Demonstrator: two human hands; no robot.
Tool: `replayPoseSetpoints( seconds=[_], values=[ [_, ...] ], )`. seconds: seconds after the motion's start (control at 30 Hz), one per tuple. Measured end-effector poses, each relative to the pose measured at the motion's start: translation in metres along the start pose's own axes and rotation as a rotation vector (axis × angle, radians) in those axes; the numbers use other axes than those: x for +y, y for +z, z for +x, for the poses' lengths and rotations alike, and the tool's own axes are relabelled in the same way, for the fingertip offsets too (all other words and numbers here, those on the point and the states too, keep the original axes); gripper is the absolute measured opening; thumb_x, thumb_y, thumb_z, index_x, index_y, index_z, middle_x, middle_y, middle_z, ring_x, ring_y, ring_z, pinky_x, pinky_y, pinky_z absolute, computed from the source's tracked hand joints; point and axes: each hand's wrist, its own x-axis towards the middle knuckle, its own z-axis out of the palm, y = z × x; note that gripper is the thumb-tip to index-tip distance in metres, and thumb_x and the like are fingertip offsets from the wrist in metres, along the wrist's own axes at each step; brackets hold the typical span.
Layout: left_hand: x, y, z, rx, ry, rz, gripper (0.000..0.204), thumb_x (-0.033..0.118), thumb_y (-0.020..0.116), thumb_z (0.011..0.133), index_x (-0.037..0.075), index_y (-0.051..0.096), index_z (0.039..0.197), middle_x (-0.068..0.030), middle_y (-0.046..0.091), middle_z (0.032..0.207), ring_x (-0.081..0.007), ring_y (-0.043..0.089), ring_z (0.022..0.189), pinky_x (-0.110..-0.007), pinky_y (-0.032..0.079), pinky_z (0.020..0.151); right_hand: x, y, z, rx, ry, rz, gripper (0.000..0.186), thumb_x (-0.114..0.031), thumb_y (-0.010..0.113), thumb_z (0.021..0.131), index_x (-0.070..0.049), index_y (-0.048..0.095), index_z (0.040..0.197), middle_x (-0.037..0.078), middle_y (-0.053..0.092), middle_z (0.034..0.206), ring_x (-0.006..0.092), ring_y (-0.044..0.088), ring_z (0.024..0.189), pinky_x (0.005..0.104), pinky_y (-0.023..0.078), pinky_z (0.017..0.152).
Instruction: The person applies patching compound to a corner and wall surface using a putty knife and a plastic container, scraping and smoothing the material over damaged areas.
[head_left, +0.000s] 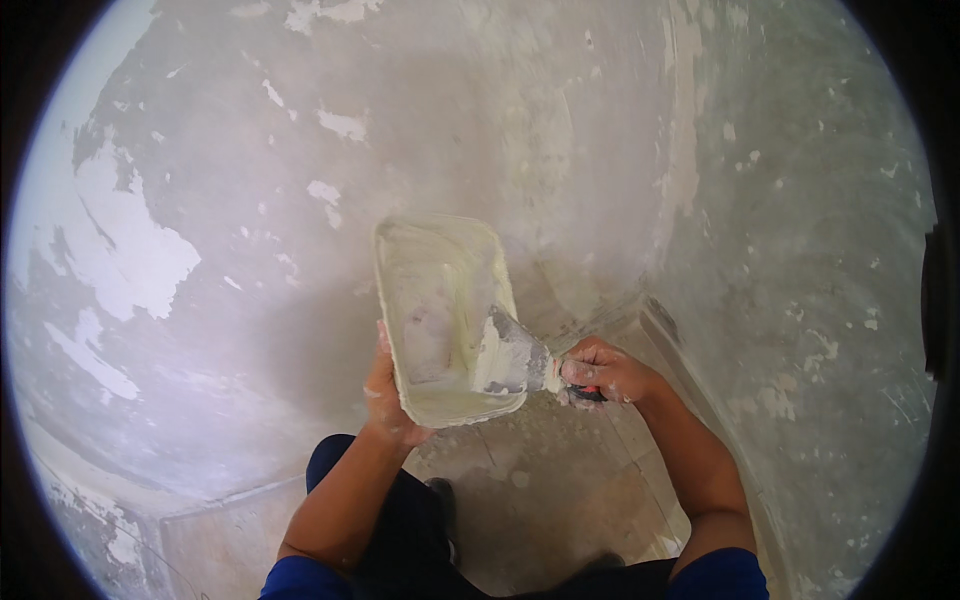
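My left hand (388, 393) grips a rectangular plastic tub (412, 290) by its left side and lower corner, holding it tilted toward me. Pale yellowish-white filler coats the tub's walls and rim, with a thinner smear over its bottom. In my right hand (610, 370) is a putty knife (520, 360), its handle dark with a bit of red. The wide metal blade, caked with filler, reaches over the tub's right wall into its lower right part. Filler also sticks to the fingers of both hands.
A grey wall (420, 130) with white patches rises in front, meeting a second wall (820, 300) at a corner on the right. Below lies a dusty tiled floor (540, 480), with my shoe (443, 510) on it. A dark object (933, 300) shows at the far right edge.
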Motion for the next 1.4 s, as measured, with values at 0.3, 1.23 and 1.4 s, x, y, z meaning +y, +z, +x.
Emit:
replayPoseSetpoints(
  seconds=[0.3, 1.23, 1.4],
  values=[
    [0.005, -0.009, 0.009, 0.109, -0.002, -0.016, 0.069, 0.056, 0.039, 0.106, 0.008, 0.034, 0.155, -0.0142, 0.051, 0.146, -0.0315, 0.054, 0.131, -0.051, 0.047, 0.109, 0.025, -0.029, -0.016, 0.223, 0.118, 0.042, 0.035, -0.037, 0.064, 0.101, -0.004, 0.067, 0.093, 0.0, 0.055, 0.063, 0.0085, 0.051, 0.051, 0.0261, 0.038, 0.042],
    [-0.002, -0.007, 0.013, 0.155, 0.192, 0.22, 0.075, 0.052, 0.052, 0.101, 0.002, 0.032, 0.153, -0.0192, 0.054, 0.138, -0.0336, 0.055, 0.127, -0.049, 0.043, 0.109, 0.006, 0.032, 0.0, -0.078, 0.166, 0.44, 0.03, -0.037, 0.06, 0.101, -0.01, 0.05, 0.092, 0.008, 0.053, 0.066, 0.0164, 0.051, 0.043, 0.0317, 0.042, 0.035],
    [-0.001, -0.005, 0.012, 0.167, 0.171, 0.189, 0.074, 0.046, 0.055, 0.1, 0.004, 0.028, 0.155, -0.0169, 0.052, 0.139, -0.0312, 0.054, 0.127, -0.048, 0.043, 0.109, 0.008, 0.042, 0.003, -0.034, 0.165, 0.409, 0.028, -0.035, 0.059, 0.102, -0.011, 0.05, 0.092, 0.007, 0.053, 0.066, 0.0155, 0.051, 0.045, 0.0314, 0.045, 0.038]
  ],
)
